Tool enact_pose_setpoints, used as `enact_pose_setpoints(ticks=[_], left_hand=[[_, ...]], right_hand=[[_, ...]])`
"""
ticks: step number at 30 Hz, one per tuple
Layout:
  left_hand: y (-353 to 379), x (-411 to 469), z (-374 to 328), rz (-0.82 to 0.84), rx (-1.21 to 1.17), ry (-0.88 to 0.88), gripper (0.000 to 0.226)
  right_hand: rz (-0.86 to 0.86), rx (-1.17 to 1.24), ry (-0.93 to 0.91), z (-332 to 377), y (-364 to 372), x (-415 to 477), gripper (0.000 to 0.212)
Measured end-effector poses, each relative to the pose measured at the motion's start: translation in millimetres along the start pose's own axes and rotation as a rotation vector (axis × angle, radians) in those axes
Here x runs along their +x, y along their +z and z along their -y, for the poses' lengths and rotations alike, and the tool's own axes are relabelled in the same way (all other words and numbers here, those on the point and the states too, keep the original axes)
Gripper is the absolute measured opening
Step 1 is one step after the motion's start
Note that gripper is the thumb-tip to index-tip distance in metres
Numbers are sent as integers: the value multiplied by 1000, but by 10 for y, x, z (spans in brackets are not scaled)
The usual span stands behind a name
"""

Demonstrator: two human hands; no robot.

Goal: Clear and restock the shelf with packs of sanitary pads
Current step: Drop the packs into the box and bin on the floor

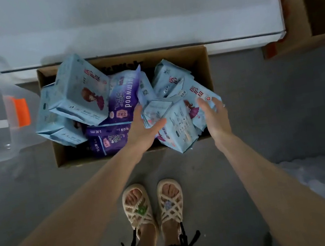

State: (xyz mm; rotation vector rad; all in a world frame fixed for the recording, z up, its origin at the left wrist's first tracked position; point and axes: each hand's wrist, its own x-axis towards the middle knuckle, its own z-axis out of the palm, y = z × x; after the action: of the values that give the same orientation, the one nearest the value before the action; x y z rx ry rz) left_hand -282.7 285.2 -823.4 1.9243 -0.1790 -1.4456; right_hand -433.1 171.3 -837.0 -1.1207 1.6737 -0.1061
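In the cardboard box [71,155] on the floor, packs [80,93] lie heaped. At its near right corner the left hand [142,127], fingers straight and holding nothing, meets one blue pack [179,126]; the right hand [214,114], equally loose, flanks it. Press both palms in evenly before lifting; the wrapper looks slippery.

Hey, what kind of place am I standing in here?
Likely a shop storeroom or stocking area: a cardboard box of blue packs and purple packs on a grey floor, beside a white shelf, with another carton nearby.
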Motion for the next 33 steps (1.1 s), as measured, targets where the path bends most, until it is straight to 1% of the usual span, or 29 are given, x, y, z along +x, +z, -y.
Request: enact_pose_setpoints(ticks=[2, 4, 5, 6, 8, 9, 10, 12, 13, 14, 17, 20, 21, 23, 25, 27, 30, 33], left_hand=[[100, 39, -27, 45, -16, -33, 78], [180, 103, -43, 61, -31, -77, 81], [200, 123, -48, 60, -62, -96, 82], [228, 170, -49, 56, -105, -108, 82], [264, 227, -63, 53, -159, -118, 79], [278, 263, -70, 65, -150, -119, 76], [297, 306, -84, 88, -129, -119, 71], [332, 395, -115, 147, -66, -128, 59], [347, 431, -130, 162, -37, -129, 57], [356, 467, -132, 169, -14, -132, 56], [327, 429, -143, 167, 19, -147, 60], [308, 268, -167, 143, 51, -132, 74], [299, 176, -213, 133, 49, -123, 75], [257, -4, -320, 107, 14, -90, 65], [140, -196, -491, 63, 14, -48, 58], [-32, -395, -715, -4, 43, 26, 58], [-244, -802, -1133, -65, 51, 122, 56], [-420, -1335, -1656, -105, 49, 242, 58]], right_hand=[[11, 9, -13, 26, 22, 34, 79], [30, 64, 33, 49, 41, 106, 89], [39, 96, 64, 69, 44, 115, 90], [50, 129, 81, 105, 38, 123, 83], [63, 176, 58, 174, 1, 152, 45], [73, 193, 40, 184, -9, 206, 32], [87, 185, 31, 198, -6, 263, 32], [138, 133, 3, 243, 64, 328, 51], [171, 103, -15, 201, 105, 431, 61], [198, 82, -16, 127, 142, 535, 65], [233, 83, 5, 13, 151, 591, 69], [180, 88, 4, 43, 74, 394, 89], [172, 78, -1, 78, 35, 305, 93], [166, 54, -19, 194, -37, 104, 89], [155, 30, -41, 427, -100, -145, 77], [133, 30, -88, 693, -181, -376, 63], [118, 53, -145, 1169, -385, -829, 58], [134, 33, -254, 1683, -639, -1333, 57]])
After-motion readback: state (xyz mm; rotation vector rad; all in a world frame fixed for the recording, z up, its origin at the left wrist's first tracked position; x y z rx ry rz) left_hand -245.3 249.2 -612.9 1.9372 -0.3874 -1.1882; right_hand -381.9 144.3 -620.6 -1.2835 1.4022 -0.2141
